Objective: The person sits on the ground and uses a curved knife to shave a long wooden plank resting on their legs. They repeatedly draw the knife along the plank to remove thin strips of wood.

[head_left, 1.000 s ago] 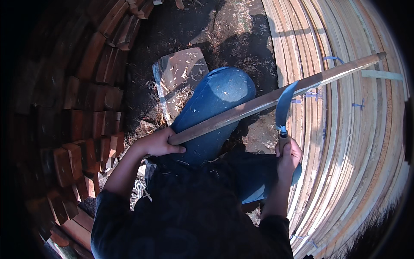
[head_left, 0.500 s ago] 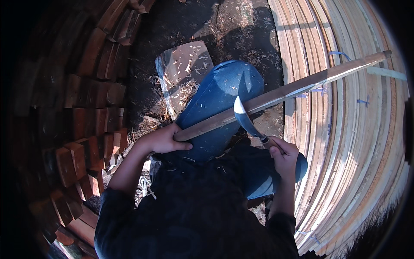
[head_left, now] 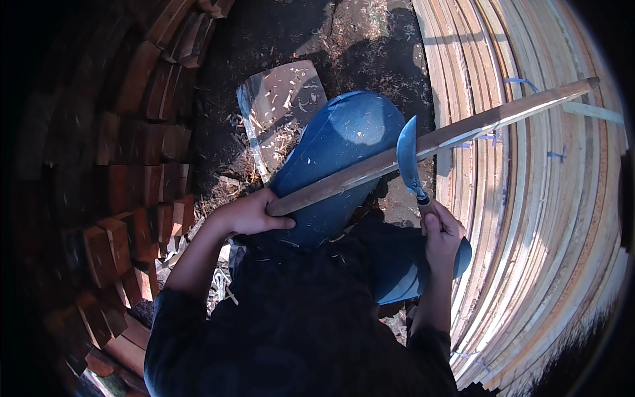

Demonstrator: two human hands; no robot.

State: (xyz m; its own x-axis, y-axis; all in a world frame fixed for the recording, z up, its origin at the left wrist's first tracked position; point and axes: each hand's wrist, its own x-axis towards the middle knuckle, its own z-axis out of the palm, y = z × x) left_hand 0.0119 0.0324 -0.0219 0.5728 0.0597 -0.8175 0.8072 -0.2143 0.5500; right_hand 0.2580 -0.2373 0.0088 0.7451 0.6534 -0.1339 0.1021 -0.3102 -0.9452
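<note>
A long wooden strip [head_left: 344,176] lies slantwise across my raised knee in blue jeans [head_left: 357,126], its far end reaching over the boards at the right. My left hand [head_left: 253,212] is closed around the strip's near end, thumb along its lower side. In my right hand [head_left: 442,231] is the wooden handle of a sickle [head_left: 408,159] with a short curved blade. The blade points up and overlaps the strip right of the knee; whether it touches the wood I cannot tell.
Long pale boards [head_left: 516,264] are stacked along the right, some tied with blue string [head_left: 557,155]. Cut wooden blocks [head_left: 106,248] are piled on the left. A flat board [head_left: 281,99] with curled shavings lies on the dirt floor beyond my knee.
My right hand has moved slightly right and turned the sickle, so its blade now stands more upright and farther right along the strip. My left hand and the strip have stayed put.
</note>
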